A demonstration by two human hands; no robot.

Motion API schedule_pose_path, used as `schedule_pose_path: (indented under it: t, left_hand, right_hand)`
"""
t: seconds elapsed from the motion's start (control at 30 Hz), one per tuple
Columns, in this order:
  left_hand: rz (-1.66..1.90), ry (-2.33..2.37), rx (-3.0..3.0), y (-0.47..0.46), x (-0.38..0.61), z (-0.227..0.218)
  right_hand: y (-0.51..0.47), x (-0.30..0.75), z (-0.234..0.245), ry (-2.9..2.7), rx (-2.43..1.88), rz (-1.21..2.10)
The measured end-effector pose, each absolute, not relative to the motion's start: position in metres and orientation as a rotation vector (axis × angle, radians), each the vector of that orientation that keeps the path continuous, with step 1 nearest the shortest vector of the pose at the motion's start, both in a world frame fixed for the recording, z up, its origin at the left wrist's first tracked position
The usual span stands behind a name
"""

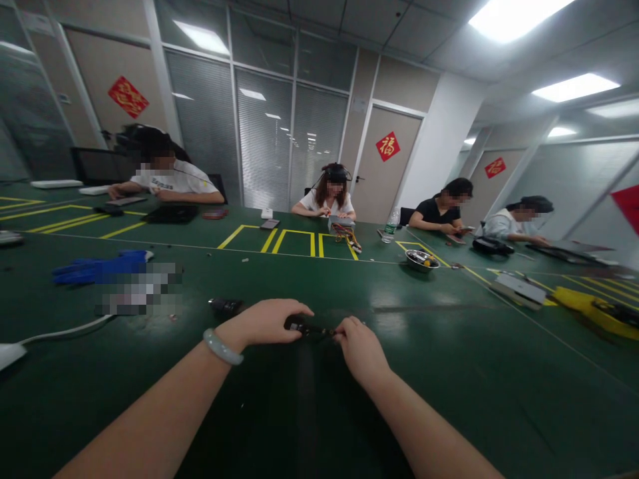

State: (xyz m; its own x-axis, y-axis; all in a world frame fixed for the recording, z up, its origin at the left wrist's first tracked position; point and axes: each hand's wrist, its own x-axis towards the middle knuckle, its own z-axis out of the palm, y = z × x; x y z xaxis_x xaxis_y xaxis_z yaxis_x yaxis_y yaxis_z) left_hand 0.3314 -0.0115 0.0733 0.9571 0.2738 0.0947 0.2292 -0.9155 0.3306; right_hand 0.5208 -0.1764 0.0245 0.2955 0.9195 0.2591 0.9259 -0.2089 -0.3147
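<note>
My left hand point(269, 321), with a pale green bangle on the wrist, rests palm down on the green table point(449, 372) and grips a small dark object point(305, 327). My right hand point(360, 346) pinches the right end of that same object with its fingertips. The object is mostly covered by both hands, so its shape is unclear. A dark cylindrical part point(225, 306) lies on the table just left of my left hand.
Blue gloves point(100, 268) and a white cable point(60, 332) lie at the left. A metal bowl point(422, 260), a grey flat device point(519, 290) and a yellow object point(589, 307) lie at the right. Several seated people work along the far side.
</note>
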Motion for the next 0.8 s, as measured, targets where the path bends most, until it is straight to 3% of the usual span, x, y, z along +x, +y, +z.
schedule_pose_path:
  t: [0.53,0.8]
  left_hand:
    - [0.346,0.477,2.900,-0.031,0.352,0.042]
    - [0.414,0.371,2.858,-0.027,0.351,0.037]
  right_hand:
    - [-0.140,0.509,0.020,-1.862,-1.957,-0.274]
    - [-0.153,0.514,0.019,-1.800,-1.879,-0.153]
